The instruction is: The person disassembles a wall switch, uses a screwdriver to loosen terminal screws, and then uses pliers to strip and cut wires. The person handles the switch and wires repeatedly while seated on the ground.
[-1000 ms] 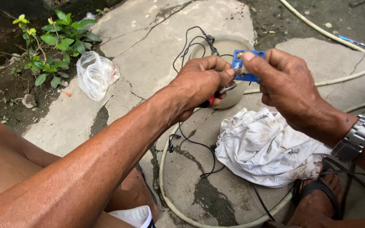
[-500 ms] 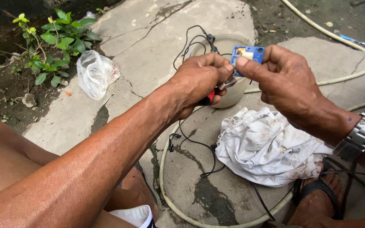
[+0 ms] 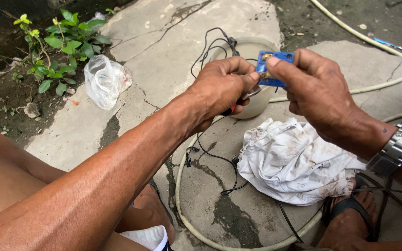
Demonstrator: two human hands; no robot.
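Observation:
My right hand (image 3: 315, 90) pinches a small blue plastic plate (image 3: 275, 65) with brass fittings, holding it up over a white round bowl-like part (image 3: 252, 104). My left hand (image 3: 222, 86) is closed around a red-handled tool (image 3: 239, 103) whose metal tip reaches toward the blue plate. Both hands meet at the plate. Thin black wires (image 3: 210, 46) loop behind and below the hands. A metal watch (image 3: 396, 148) sits on my right wrist.
A crumpled dirty white cloth (image 3: 294, 162) lies on the cracked concrete slab (image 3: 164, 60). A clear plastic bag (image 3: 103, 81) lies left, by green plants (image 3: 66, 42). A pale hose (image 3: 373, 44) runs at right and curves below. My sandalled foot (image 3: 350, 218) is at lower right.
My right hand has turned and raised the blue plate slightly, bringing it closer to my left hand's tool. The view has shifted a little.

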